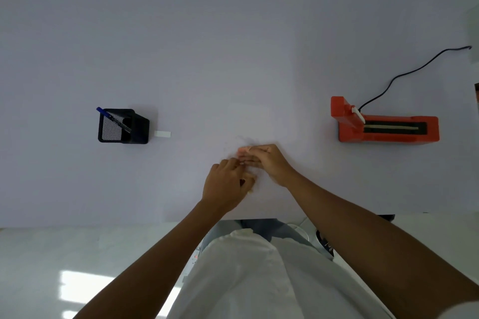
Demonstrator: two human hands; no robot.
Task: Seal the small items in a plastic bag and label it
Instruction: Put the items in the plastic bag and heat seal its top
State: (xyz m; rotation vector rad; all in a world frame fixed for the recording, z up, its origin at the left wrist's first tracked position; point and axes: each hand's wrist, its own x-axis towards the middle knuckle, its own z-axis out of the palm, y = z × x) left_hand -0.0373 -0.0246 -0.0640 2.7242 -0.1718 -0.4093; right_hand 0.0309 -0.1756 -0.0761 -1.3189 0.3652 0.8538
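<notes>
Both hands, left hand and right hand, are pinching a barely visible clear bag on the bench; a loosening grip risks spilling items.

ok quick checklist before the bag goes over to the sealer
1. Bag in hand: cannot tell; left hand and right hand meet over something clear and too faint to make out.
2. Small items inside: cannot tell.
3. Sealer bar open: ok.
4. Sealer cord attached: ok; plugged in, cannot tell.
5. Label ready: ok, beside the pen holder.
6. Pen ready: ok, in holder.
</notes>
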